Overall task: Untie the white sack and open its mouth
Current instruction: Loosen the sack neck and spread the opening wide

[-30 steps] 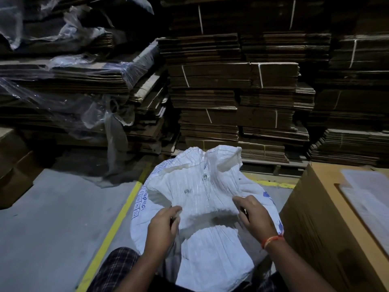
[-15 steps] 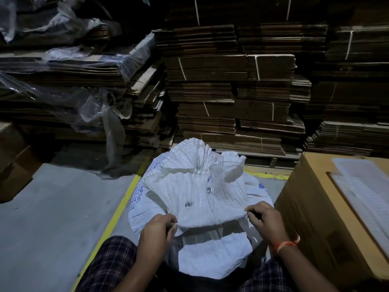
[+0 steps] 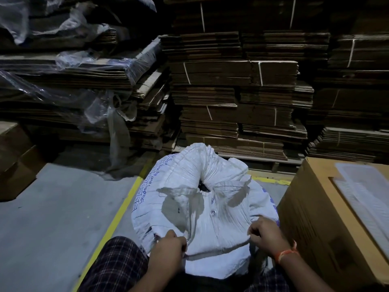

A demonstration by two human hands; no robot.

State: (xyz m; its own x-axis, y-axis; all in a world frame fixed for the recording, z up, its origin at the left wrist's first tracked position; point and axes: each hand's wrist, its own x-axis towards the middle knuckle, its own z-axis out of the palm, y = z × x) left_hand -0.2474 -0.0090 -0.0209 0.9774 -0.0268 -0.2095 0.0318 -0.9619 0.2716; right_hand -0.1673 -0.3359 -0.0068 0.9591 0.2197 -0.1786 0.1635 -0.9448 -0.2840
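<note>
White sack (image 3: pixel 221 199) mouth now gaping, both hands lower, nearer

Sack (image 3: pixel 212 199): white woven plastic weave, matt, heavily creased, blue print on side. 
Box (image 3: pixel 328 207) at right: brown corrugated cardboard, smooth matt faces. 
Cardboard stacks (image 3: pixel 242 98) behind: flat corrugated sheets, rough layered edges, thin pale strapping. 
Film (image 3: pixel 101 106) over left stacks: clear plastic, glossy, crumpled. 
Floor (image 3: pixel 52 218): grey concrete, matt, with painted yellow line (image 3: pixel 117 218). 
Trousers (image 3: pixel 117 266): checked cloth.
</note>
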